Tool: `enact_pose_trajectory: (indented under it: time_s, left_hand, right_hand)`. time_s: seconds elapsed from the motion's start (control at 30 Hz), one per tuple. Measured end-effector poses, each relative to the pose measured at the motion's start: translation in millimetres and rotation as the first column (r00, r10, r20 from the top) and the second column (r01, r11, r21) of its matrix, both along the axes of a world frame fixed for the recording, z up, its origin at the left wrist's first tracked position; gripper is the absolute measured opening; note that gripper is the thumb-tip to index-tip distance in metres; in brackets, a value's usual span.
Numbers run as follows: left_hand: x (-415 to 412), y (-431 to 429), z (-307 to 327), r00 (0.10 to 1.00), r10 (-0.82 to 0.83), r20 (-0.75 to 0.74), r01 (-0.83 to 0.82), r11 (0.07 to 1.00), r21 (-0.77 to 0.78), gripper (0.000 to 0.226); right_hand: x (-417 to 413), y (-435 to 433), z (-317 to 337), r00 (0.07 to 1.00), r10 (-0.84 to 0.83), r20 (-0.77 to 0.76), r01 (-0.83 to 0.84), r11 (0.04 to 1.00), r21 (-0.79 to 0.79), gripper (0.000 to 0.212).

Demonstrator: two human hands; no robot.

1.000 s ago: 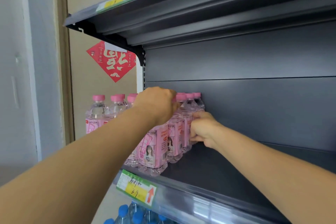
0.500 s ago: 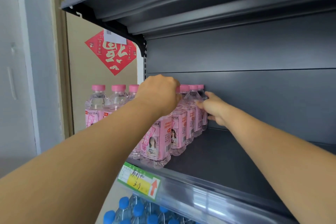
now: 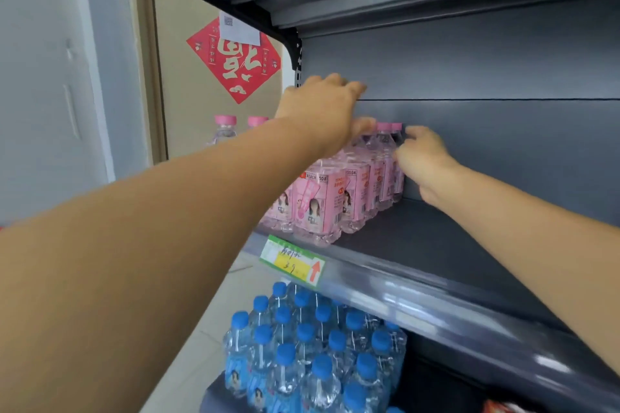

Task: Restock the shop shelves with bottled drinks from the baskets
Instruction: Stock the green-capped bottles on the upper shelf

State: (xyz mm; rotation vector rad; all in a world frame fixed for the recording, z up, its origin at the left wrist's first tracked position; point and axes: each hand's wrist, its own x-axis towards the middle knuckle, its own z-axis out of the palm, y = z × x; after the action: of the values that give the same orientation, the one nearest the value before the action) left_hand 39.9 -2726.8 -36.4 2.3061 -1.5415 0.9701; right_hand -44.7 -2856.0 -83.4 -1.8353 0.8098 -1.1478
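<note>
Fingers straight and together on the left hand [image 3: 322, 111], reaching over the pink caps [image 3: 385, 126]; fingers of the right hand [image 3: 424, 161] curled against the rearmost bottle [image 3: 397, 164], grip uncertain; likely squaring the peach soda bottles [image 3: 318, 201] tight at the left end of the shelf [image 3: 436, 245].

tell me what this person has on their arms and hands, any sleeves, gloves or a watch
Nothing is worn that shows. The left arm and right arm are bare right to the frame edge, with no sleeve in view. The left hand and right hand have no gloves, and no watch, bracelet or ring shows on the sides facing the camera.
</note>
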Motion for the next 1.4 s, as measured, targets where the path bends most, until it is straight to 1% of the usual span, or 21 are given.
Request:
enact_pose_trajectory:
  time_s: [0.07,0.1,0.17,0.2,0.27,0.33,0.43,0.53,0.63,0.77,0.87,0.97,1.03,1.13,1.2,1.23,1.3,1.4]
  left_hand:
    - [-4,30,-12,0.998,-0.046,-0.036,0.042,0.993,-0.113,0.056]
    - [-5,48,-23,0.998,-0.056,-0.038,0.050,0.989,-0.141,0.052]
    - [-9,88,-55,0.997,-0.060,-0.054,0.052,0.989,-0.139,0.048]
    - [-9,109,-74,0.995,-0.055,-0.088,0.043,0.990,-0.133,0.046]
    - [-7,151,-120,0.981,-0.025,-0.193,0.004,0.994,-0.108,0.045]
    - [-5,195,-172,0.956,0.038,-0.292,-0.058,0.996,-0.060,0.043]
    - [-10,254,-241,0.890,0.119,-0.441,-0.137,0.990,-0.009,0.041]
    - [-23,308,-298,0.792,0.223,-0.569,-0.205,0.974,0.098,0.038]
    - [-33,358,-346,0.716,0.290,-0.635,-0.226,0.957,0.182,0.036]
    - [-36,413,-395,0.607,0.371,-0.702,-0.283,0.927,0.245,0.032]
    - [-35,446,-436,0.492,0.402,-0.772,-0.327,0.907,0.264,0.032]
    - [-32,471,-485,0.337,0.447,-0.829,-0.345,0.878,0.333,0.033]
    - [-28,482,-521,0.249,0.489,-0.836,-0.312,0.858,0.409,0.036]
    - [-25,491,-568,0.160,0.585,-0.795,-0.192,0.808,0.556,0.045]
    - [-21,493,-599,0.120,0.633,-0.765,-0.124,0.774,0.621,0.052]
    - [-18,492,-614,0.114,0.656,-0.746,-0.100,0.755,0.648,0.055]
    - [-12,489,-640,0.126,0.698,-0.705,-0.035,0.713,0.700,0.061]
    - [-2,483,-671,0.137,0.731,-0.668,0.006,0.674,0.739,0.071]
  right_hand:
    - [-13,31,-9,0.998,0.058,0.012,-0.058,0.997,-0.053,0.049]
    - [-21,49,-15,0.996,0.088,0.015,-0.087,0.993,-0.086,0.048]
    - [-37,92,-31,0.989,0.145,-0.012,-0.145,0.976,-0.163,0.046]
    - [-45,114,-41,0.983,0.181,-0.040,-0.185,0.963,-0.195,0.045]
    - [-59,154,-70,0.956,0.276,-0.104,-0.292,0.930,-0.224,0.045]
    - [-70,190,-107,0.915,0.364,-0.173,-0.396,0.894,-0.211,0.045]
    - [-77,236,-160,0.853,0.454,-0.257,-0.488,0.868,-0.088,0.042]
    - [-79,275,-214,0.805,0.504,-0.313,-0.501,0.860,0.096,0.040]
    - [-80,311,-268,0.776,0.520,-0.357,-0.468,0.854,0.227,0.038]
    - [-73,356,-334,0.702,0.565,-0.433,-0.458,0.825,0.331,0.037]
    - [-64,390,-380,0.614,0.618,-0.490,-0.471,0.786,0.400,0.037]
    - [-49,419,-429,0.506,0.693,-0.513,-0.479,0.720,0.502,0.040]
    - [-37,435,-464,0.429,0.734,-0.527,-0.460,0.679,0.572,0.044]
    - [-25,451,-513,0.310,0.782,-0.540,-0.407,0.623,0.668,0.047]
    - [-17,458,-542,0.228,0.806,-0.546,-0.369,0.591,0.718,0.048]
    - [-12,459,-554,0.181,0.813,-0.554,-0.357,0.579,0.733,0.049]
    - [-3,460,-574,0.095,0.820,-0.564,-0.343,0.559,0.755,0.050]
    - [12,454,-598,0.004,0.816,-0.577,-0.331,0.546,0.770,0.054]
